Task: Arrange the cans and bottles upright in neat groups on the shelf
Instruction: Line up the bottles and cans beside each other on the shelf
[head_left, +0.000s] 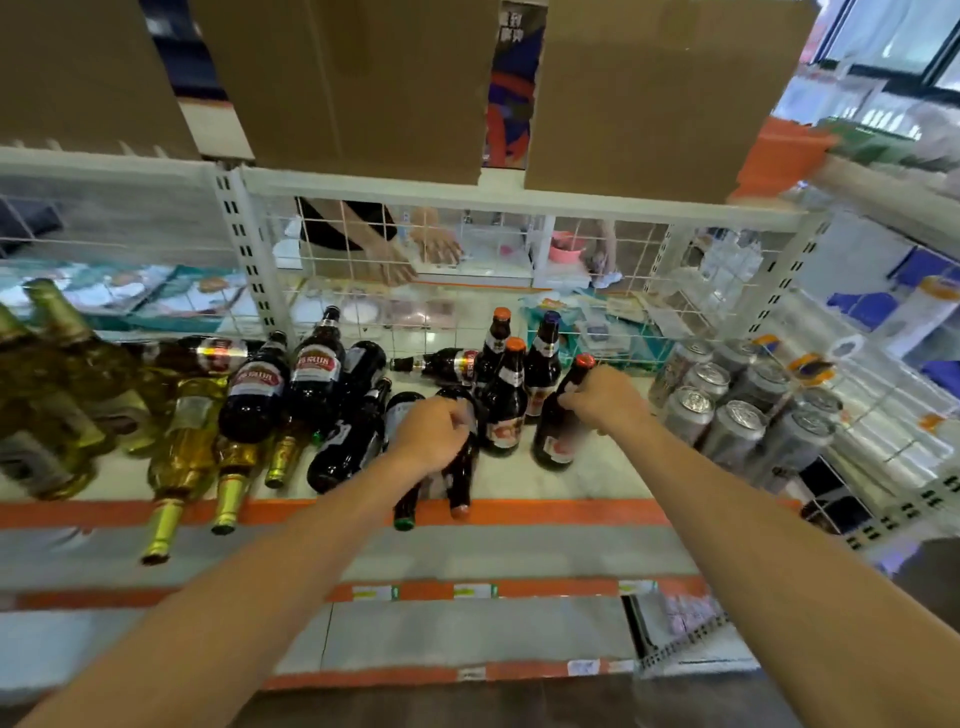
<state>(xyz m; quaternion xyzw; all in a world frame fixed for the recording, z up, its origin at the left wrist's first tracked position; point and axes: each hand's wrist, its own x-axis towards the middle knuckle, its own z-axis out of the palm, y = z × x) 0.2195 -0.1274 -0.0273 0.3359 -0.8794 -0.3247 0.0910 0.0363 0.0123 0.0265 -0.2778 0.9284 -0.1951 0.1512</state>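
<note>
Shelf (597, 483), left to right:

1. Far left: pale bottles (67, 395) lie on their sides in a loose heap.
2. Next: gold bottles (179, 457) lie flat, foil necks projecting past the orange front strip.
3. Next: red-label bottles (257, 389), dark glass, lean and lie across one another. None stands straight.
4. Left hand (431, 434): fingers curled round the body of a dark bottle (464, 475). This bottle lies on its side, cap toward the front strip. A green-cap bottle (404, 514) lies just beside it, partly under the hand.
5. Centre: three orange-cap bottles (506, 400) stand upright, close together, near the wire grid (467, 249) at the back.
6. Right hand (605, 397): fingers closed round the neck of a brown bottle (558, 441), just below its red cap. The bottle stands on its base, just beside the upright group.
7. Right: cans (732, 400) stand upright in tight rows.

Above the shelf: boxes (363, 78) of plain cardboard.
</note>
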